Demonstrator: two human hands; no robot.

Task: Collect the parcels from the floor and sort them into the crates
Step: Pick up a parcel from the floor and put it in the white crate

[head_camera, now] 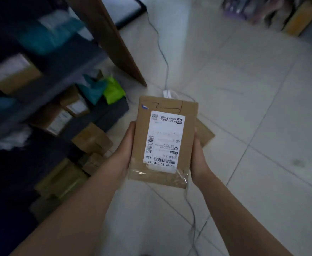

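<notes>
A flat brown cardboard parcel (142, 137) with a white shipping label is held up in front of me, label facing me. My left hand (123, 154) grips its left edge and my right hand (198, 159) grips its right edge. Under the parcel a second brown cardboard piece (206, 134) sticks out on the right; whether it is held or lies on the floor I cannot tell. Dark stacked crates (103, 111) stand at the left, holding cardboard boxes, teal bags and a bright green bag (113, 90).
More cardboard boxes (92, 139) lie in the lower crates at the left. A grey cable (162, 56) runs across the pale tiled floor to a white plug block (167, 93). A brown wooden panel (118, 43) leans behind the crates. Blurred goods line the far right wall.
</notes>
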